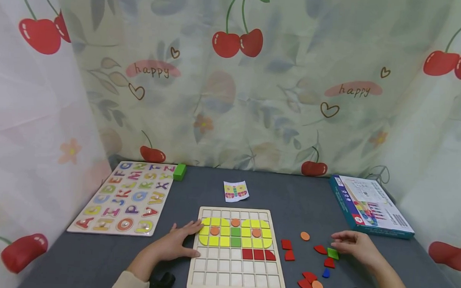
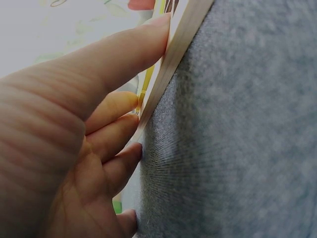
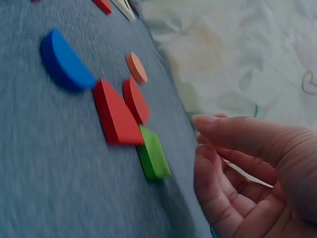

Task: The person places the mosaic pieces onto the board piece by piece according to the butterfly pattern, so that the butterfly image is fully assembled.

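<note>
A wooden grid board (image 1: 213, 266) lies in front of me with yellow tiles (image 1: 225, 241), green squares (image 1: 236, 241), orange discs (image 1: 235, 222) and a short row of red tiles (image 1: 258, 254) set in its cells. My left hand (image 1: 175, 244) touches the board's left edge, thumb and fingers spread along it. Off to the right, my right hand (image 1: 354, 248) hovers above the cloth, fingers bent loosely, with nothing visible between them. Closest to it lie a green tile (image 3: 153, 152), red pieces (image 3: 116, 116) and a blue piece (image 3: 65, 64).
Behind the board lies a small pattern card (image 1: 235, 192). An alphabet puzzle board (image 1: 114, 199) is at the left with a green block (image 1: 179, 172) at its corner; a flat box (image 1: 377, 208) is at the right. More red pieces (image 1: 305, 284) and an orange disc (image 1: 305, 236) lie loose.
</note>
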`<action>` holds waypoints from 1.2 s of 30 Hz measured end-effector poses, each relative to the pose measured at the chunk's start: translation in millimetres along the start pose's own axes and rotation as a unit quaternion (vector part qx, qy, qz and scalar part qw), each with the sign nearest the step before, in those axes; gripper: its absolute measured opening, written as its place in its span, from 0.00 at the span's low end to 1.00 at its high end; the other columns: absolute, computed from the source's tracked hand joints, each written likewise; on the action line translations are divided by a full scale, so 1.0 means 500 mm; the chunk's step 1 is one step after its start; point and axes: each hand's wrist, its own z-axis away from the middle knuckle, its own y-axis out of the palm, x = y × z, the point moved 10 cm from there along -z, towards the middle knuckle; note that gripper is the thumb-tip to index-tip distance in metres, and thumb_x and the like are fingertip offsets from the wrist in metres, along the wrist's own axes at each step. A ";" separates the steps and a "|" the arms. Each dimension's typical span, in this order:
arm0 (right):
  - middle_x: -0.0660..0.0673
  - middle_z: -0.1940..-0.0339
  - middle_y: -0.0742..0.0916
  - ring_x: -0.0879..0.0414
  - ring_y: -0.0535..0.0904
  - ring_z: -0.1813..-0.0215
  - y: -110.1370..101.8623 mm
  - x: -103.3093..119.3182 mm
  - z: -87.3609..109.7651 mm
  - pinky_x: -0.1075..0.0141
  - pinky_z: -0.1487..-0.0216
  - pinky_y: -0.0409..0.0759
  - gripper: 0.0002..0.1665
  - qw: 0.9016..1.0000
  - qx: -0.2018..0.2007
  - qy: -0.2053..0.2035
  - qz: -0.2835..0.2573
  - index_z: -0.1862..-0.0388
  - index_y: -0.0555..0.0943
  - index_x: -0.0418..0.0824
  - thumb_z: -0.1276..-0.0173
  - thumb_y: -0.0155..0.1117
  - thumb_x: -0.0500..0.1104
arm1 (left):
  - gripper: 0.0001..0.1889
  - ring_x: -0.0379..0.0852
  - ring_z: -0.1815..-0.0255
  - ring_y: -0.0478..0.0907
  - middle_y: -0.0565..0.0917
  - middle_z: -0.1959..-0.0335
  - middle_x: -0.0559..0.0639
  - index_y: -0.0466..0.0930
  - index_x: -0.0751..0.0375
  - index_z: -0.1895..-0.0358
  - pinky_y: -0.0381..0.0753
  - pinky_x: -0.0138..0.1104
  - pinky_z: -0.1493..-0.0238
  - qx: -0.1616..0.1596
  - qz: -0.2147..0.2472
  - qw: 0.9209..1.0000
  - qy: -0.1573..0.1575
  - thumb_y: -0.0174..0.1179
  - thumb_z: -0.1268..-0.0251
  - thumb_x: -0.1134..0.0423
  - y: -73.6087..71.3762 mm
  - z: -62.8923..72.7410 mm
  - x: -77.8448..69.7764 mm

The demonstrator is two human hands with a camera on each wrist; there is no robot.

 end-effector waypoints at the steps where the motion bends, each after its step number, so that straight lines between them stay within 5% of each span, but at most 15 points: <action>1: 0.46 0.60 0.86 0.61 0.81 0.64 -0.003 -0.009 0.001 0.67 0.60 0.83 0.29 1.000 0.004 0.007 0.002 0.46 0.74 0.23 0.37 0.64 0.45 | 0.43 0.58 0.24 0.46 0.57 0.26 0.52 0.60 0.55 0.29 0.30 0.65 0.32 0.001 0.002 1.000 0.000 0.67 0.49 0.47 0.000 0.000 0.000; 5: 0.51 0.63 0.84 0.63 0.77 0.66 0.002 -0.035 0.007 0.68 0.65 0.80 0.31 0.999 0.039 0.013 0.018 0.44 0.73 0.24 0.38 0.65 0.45 | 0.43 0.58 0.24 0.46 0.56 0.26 0.52 0.60 0.55 0.29 0.30 0.65 0.32 0.003 0.007 1.000 -0.001 0.67 0.49 0.48 -0.001 0.002 0.000; 12: 0.50 0.68 0.81 0.64 0.72 0.71 0.019 -0.026 0.014 0.71 0.69 0.75 0.30 0.996 0.071 -0.034 0.052 0.47 0.74 0.22 0.38 0.65 0.45 | 0.43 0.58 0.24 0.46 0.56 0.26 0.52 0.60 0.55 0.29 0.30 0.65 0.32 0.003 0.006 1.000 -0.004 0.67 0.49 0.48 -0.002 0.003 0.001; 16: 0.48 0.68 0.81 0.65 0.73 0.70 0.022 -0.016 0.014 0.71 0.69 0.76 0.28 0.995 0.069 -0.047 0.062 0.50 0.74 0.22 0.39 0.66 0.45 | 0.43 0.58 0.24 0.46 0.56 0.26 0.52 0.60 0.54 0.29 0.30 0.64 0.32 0.003 0.005 1.000 -0.006 0.67 0.49 0.48 -0.002 0.002 0.003; 27: 0.48 0.67 0.83 0.59 0.78 0.66 0.009 -0.008 0.000 0.67 0.62 0.83 0.20 0.999 0.031 -0.004 0.021 0.55 0.74 0.26 0.35 0.61 0.43 | 0.43 0.57 0.24 0.46 0.56 0.26 0.52 0.59 0.54 0.29 0.30 0.64 0.32 0.004 0.005 1.000 -0.004 0.67 0.49 0.47 0.001 0.002 0.005; 36: 0.46 0.65 0.83 0.57 0.78 0.63 0.046 0.061 -0.014 0.65 0.59 0.83 0.22 0.999 0.026 -0.018 0.012 0.52 0.74 0.26 0.35 0.61 0.44 | 0.43 0.57 0.24 0.46 0.57 0.26 0.51 0.60 0.54 0.29 0.30 0.63 0.31 0.005 0.008 1.000 -0.006 0.68 0.50 0.48 0.001 0.000 0.003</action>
